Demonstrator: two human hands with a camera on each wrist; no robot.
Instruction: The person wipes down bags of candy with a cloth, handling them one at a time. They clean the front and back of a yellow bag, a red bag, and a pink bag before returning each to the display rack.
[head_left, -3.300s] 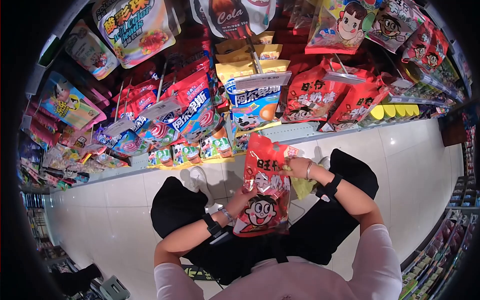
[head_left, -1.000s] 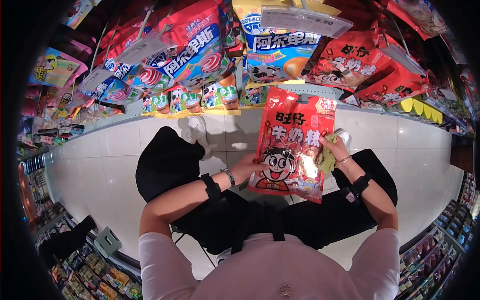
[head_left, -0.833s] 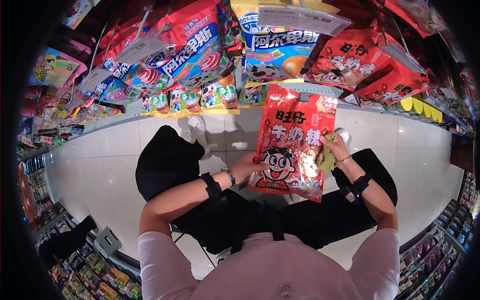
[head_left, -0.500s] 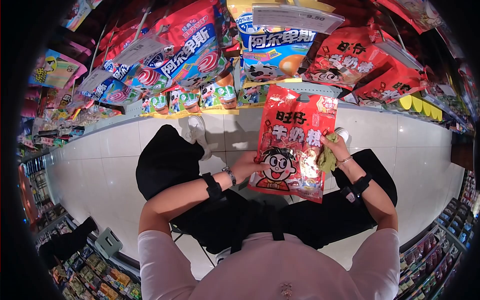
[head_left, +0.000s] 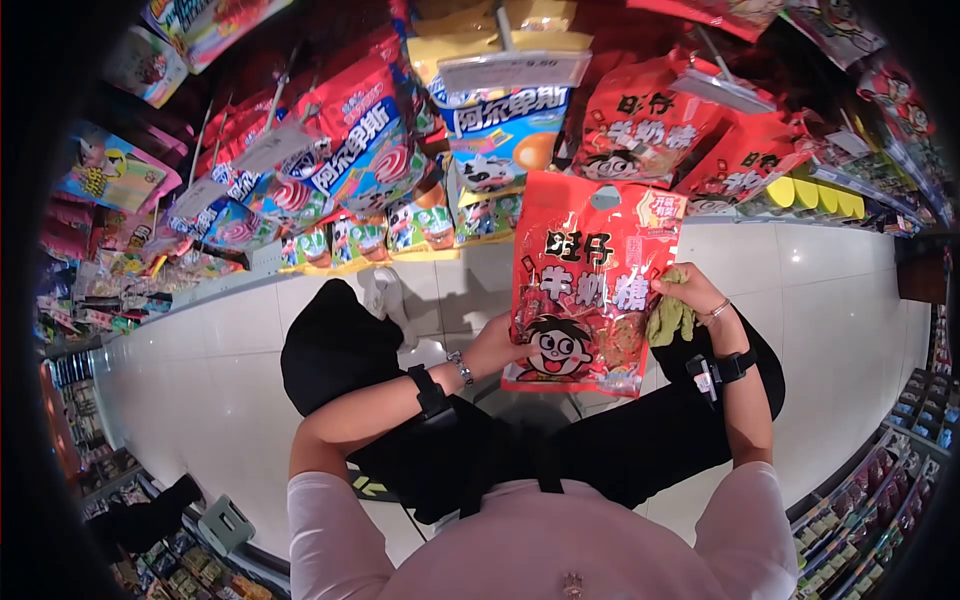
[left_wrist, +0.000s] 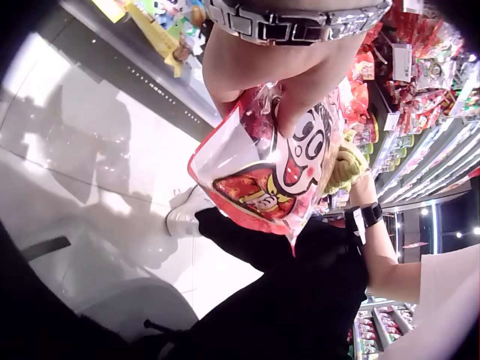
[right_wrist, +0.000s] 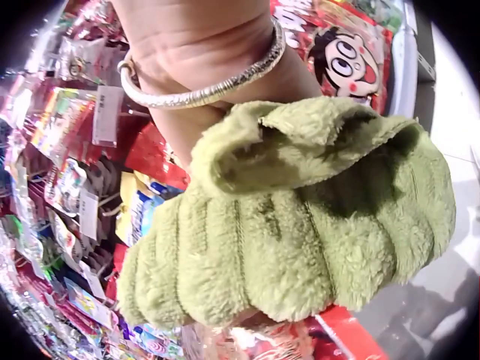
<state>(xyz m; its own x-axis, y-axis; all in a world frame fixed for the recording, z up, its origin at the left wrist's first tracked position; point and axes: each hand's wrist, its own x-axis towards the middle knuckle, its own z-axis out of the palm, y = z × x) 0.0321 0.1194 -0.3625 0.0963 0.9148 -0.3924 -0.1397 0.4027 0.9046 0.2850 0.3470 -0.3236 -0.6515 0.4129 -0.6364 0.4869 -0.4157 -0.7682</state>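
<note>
A red milk candy bag (head_left: pixel 585 255) with a cartoon face is held upright in front of the person, its printed side up toward the head camera. The left hand (head_left: pixel 503 345) grips its lower left edge, thumb on the front beside the face; the left wrist view shows this thumb (left_wrist: pixel 296 112) pressing the plastic. At the right edge the right hand (head_left: pixel 695 290) pinches the bag while also holding a fuzzy green cloth (head_left: pixel 670 322). In the right wrist view the folded cloth (right_wrist: pixel 247 255) hangs below the wrist and hides most of the fingers.
Ahead, matching red bags (head_left: pixel 640 125) hang on hooks beside a yellow and blue candy bag (head_left: pixel 505 135), with price tags (head_left: pixel 515 70) sticking out. Smaller packs (head_left: pixel 420 220) line the shelf bottom. A grey-green stool (head_left: pixel 227 524) stands behind left on the tiled floor (head_left: pixel 200 400).
The bag, earlier turned partly sideways with the right hand higher on it, now faces up flat. Over the last half second the head view has shifted and the bag tilted slightly; both grips stay.
</note>
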